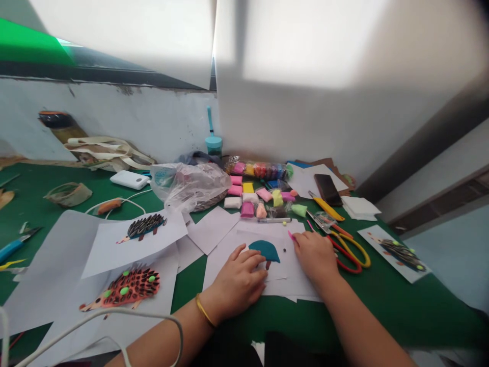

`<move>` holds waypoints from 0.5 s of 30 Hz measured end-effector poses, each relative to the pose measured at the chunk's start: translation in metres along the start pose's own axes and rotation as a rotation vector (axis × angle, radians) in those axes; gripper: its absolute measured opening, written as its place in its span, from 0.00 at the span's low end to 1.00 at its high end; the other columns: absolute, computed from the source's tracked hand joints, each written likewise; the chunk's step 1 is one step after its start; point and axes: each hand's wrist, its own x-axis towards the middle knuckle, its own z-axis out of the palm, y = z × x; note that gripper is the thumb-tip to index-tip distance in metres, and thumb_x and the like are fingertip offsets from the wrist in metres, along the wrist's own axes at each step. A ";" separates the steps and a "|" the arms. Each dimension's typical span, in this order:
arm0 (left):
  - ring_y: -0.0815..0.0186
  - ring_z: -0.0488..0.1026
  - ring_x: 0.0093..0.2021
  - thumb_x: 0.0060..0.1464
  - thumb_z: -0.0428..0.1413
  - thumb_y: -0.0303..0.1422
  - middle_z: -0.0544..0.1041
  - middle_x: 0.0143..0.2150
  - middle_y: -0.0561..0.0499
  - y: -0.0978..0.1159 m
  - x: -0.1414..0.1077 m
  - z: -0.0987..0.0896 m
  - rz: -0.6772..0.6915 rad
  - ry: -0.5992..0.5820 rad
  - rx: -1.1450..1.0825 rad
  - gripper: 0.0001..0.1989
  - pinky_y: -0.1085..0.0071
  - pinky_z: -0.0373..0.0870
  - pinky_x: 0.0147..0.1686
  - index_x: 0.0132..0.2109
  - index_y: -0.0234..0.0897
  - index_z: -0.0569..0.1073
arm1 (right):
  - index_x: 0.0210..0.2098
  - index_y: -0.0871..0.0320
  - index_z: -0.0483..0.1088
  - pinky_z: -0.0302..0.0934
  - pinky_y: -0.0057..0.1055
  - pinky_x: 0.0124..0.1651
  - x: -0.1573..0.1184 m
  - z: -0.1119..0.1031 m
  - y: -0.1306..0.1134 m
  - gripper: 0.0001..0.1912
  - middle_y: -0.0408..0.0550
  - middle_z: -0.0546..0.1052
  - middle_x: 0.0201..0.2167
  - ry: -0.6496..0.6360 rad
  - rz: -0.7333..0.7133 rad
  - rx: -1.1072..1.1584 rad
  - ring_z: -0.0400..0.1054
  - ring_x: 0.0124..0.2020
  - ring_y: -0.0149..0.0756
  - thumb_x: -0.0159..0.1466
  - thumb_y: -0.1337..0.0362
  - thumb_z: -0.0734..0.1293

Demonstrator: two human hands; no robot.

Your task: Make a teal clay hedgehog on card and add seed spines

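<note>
My left hand (241,275) lies with fingers spread on a white sheet (225,260), partly over a flat teal half-dome clay shape (265,250). A short brown clay piece (268,265) sits below the dome's edge. At the sheet's right side, my right hand (315,255) has thumb and fingers pinched on a small pink piece (291,235), whose exact kind I cannot make out. Between the hands lies a tiny dark ball (284,250). A small yellow-green ball (284,224) sits further back, near a pen (274,220).
Colourful clay packets (248,198) lie behind the paper, near a plastic bag (191,181). Scissors (346,250), a yellow utility knife (326,206) and a phone (327,189) are at right. Hedgehog pictures (130,285) lie left, another card (395,253) right. A white cable (95,316) crosses the front left.
</note>
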 end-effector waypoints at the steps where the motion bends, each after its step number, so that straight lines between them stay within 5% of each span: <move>1: 0.59 0.64 0.60 0.59 0.55 0.34 0.72 0.55 0.50 0.000 0.000 0.001 0.003 0.000 0.001 0.07 0.52 0.46 0.67 0.45 0.43 0.73 | 0.39 0.58 0.76 0.47 0.35 0.36 0.001 0.000 0.000 0.10 0.52 0.77 0.33 -0.008 -0.003 -0.005 0.68 0.38 0.41 0.66 0.67 0.62; 7: 0.59 0.64 0.59 0.58 0.56 0.35 0.72 0.55 0.51 0.000 0.000 0.002 0.005 0.000 0.002 0.07 0.52 0.45 0.67 0.44 0.43 0.74 | 0.37 0.60 0.74 0.52 0.35 0.37 0.001 -0.005 0.001 0.09 0.52 0.76 0.33 0.036 -0.003 0.085 0.69 0.37 0.42 0.63 0.70 0.62; 10: 0.59 0.64 0.58 0.58 0.57 0.35 0.72 0.54 0.51 0.001 0.001 0.002 -0.006 -0.005 0.001 0.07 0.51 0.45 0.67 0.43 0.42 0.75 | 0.36 0.59 0.72 0.56 0.34 0.40 -0.006 -0.012 -0.004 0.08 0.50 0.75 0.34 0.116 -0.030 0.319 0.69 0.37 0.40 0.66 0.68 0.61; 15: 0.59 0.64 0.58 0.57 0.57 0.35 0.72 0.53 0.51 0.000 0.001 0.001 -0.014 -0.019 0.004 0.06 0.51 0.45 0.67 0.42 0.43 0.75 | 0.40 0.53 0.73 0.60 0.31 0.41 -0.030 -0.015 -0.017 0.11 0.46 0.75 0.36 -0.002 -0.151 0.705 0.70 0.38 0.37 0.70 0.62 0.59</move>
